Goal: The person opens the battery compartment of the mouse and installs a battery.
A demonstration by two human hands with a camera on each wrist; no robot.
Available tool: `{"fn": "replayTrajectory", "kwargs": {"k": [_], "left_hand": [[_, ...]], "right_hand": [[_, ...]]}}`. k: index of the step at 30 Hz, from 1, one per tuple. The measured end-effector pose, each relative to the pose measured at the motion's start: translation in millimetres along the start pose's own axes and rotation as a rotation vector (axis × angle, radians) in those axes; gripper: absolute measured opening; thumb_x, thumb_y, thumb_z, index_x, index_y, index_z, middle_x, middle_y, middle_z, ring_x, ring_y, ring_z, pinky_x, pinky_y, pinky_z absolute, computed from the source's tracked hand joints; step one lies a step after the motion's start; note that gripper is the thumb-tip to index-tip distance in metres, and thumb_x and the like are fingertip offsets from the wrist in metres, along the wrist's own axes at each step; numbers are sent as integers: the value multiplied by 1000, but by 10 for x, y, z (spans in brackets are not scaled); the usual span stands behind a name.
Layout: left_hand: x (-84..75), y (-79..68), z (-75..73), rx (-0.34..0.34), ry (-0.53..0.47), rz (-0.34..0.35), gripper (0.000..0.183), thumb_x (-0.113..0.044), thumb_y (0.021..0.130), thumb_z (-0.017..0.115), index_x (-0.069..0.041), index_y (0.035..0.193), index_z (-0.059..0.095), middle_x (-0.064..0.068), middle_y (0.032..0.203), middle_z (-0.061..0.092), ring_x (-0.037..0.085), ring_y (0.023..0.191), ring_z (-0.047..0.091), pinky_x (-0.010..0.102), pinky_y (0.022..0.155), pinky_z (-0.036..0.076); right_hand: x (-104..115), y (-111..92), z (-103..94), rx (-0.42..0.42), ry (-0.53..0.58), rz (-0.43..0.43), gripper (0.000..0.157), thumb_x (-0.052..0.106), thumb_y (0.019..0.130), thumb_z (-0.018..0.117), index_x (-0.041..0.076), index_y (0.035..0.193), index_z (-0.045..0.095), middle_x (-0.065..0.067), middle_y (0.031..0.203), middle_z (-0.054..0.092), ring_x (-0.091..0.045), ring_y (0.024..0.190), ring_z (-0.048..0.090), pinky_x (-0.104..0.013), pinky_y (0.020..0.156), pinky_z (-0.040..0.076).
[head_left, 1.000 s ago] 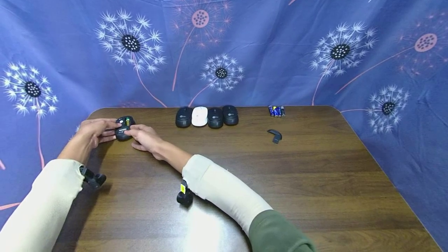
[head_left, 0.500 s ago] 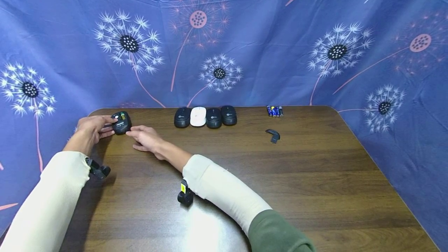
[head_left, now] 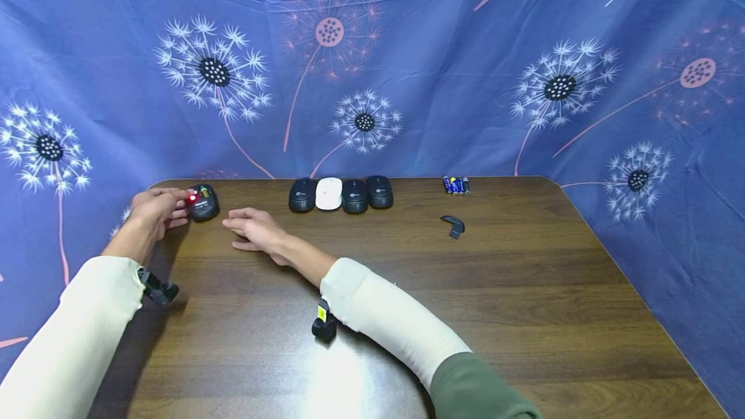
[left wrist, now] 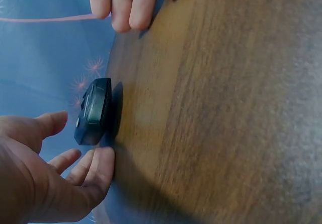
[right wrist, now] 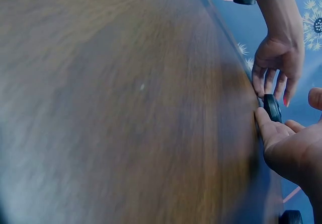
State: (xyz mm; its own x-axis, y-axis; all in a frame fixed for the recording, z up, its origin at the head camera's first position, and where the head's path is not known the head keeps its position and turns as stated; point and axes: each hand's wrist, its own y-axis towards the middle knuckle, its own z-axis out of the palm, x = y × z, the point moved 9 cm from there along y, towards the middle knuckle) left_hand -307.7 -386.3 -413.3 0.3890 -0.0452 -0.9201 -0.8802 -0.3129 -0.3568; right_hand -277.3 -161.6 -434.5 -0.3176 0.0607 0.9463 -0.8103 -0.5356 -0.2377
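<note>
A black computer mouse [head_left: 204, 209] lies upside down at the table's far left corner, its battery bay uncovered and a green battery [head_left: 204, 192] inside. Red light glows on its underside, beside the fingertips of my left hand [head_left: 152, 212]. In the left wrist view, this hand's thumb [left wrist: 53, 123] stands apart from the mouse [left wrist: 95, 113], while its other fingers are close to the near end. My right hand [head_left: 256, 233] is right of the mouse with a gap between, fingers extended, holding nothing.
Three black mice and a white mouse [head_left: 329, 194] stand in a row along the back edge. Several blue batteries [head_left: 456, 185] lie at the back right, with a curved black cover [head_left: 454, 226] in front of them. A patterned blue cloth [head_left: 454, 83] hangs behind the table.
The mouse has shifted slightly back and left, and red light now shows on it. My right hand has let go and drawn away to the right; my left fingers have loosened beside it.
</note>
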Motion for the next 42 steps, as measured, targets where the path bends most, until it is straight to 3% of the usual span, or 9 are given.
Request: {"fn": "replayTrajectory", "kwargs": {"k": [3,6,9,12,15,20,28,37,42], "left_hand": [[-55,-39,13,-39,78,65,14,-22,113,65,-11,119,58,-14,73,63,-2,57,66,17,56,66],[-144,-117,0,-135,267,153,45,-32,112,67,5,136,61,-5,85,69,3,72,65,13,61,58],[-252,-210,20,-205,490,248,67,-41,113,63,9,157,55,24,119,77,32,112,73,31,92,60],[-325,-274,82,-210,618,319,69,-45,115,57,7,161,52,36,155,61,54,150,52,57,119,50],[-368,-300,181,-172,681,372,71,-46,117,53,8,162,50,39,157,58,59,154,46,71,130,41],[-425,-360,399,-100,749,456,70,-47,118,50,7,161,52,40,162,53,62,156,41,77,132,38],[-528,-545,739,-26,759,590,54,-33,118,53,5,155,59,39,161,54,62,154,45,78,128,39],[-484,-761,1144,176,735,541,58,-42,121,48,-5,165,53,30,171,50,55,161,42,77,131,39],[-483,-846,1317,220,751,547,56,-40,120,48,-7,165,54,29,171,51,53,160,45,76,131,42]], "right_hand": [[29,-50,-61,14,-14,-2,53,19,111,71,1,159,58,-13,157,68,-34,156,57,-43,121,65],[66,-105,-128,25,-40,-2,54,19,112,70,0,161,56,-13,159,67,-34,158,56,-43,122,64],[119,-157,-207,32,-69,-12,55,19,112,69,-1,162,55,-14,159,67,-34,159,55,-45,123,63],[178,-218,-298,40,-106,-23,56,18,112,68,0,163,54,-15,163,64,-34,160,54,-45,125,62],[233,-282,-390,56,-142,-33,56,18,113,65,0,165,52,-16,169,58,-34,161,53,-46,126,61],[303,-377,-505,77,-183,-55,56,16,114,61,-1,167,49,-18,176,50,-33,160,54,-48,129,58],[347,-501,-627,66,-215,-78,55,12,113,61,-3,165,51,-19,173,52,-33,156,59,-49,128,59],[338,-664,-761,84,-251,-75,56,11,113,62,-3,166,50,-22,173,52,-36,158,56,-50,128,59],[323,-749,-869,90,-265,-54,56,12,114,60,-2,166,49,-22,173,52,-37,159,55,-48,127,60]]}}
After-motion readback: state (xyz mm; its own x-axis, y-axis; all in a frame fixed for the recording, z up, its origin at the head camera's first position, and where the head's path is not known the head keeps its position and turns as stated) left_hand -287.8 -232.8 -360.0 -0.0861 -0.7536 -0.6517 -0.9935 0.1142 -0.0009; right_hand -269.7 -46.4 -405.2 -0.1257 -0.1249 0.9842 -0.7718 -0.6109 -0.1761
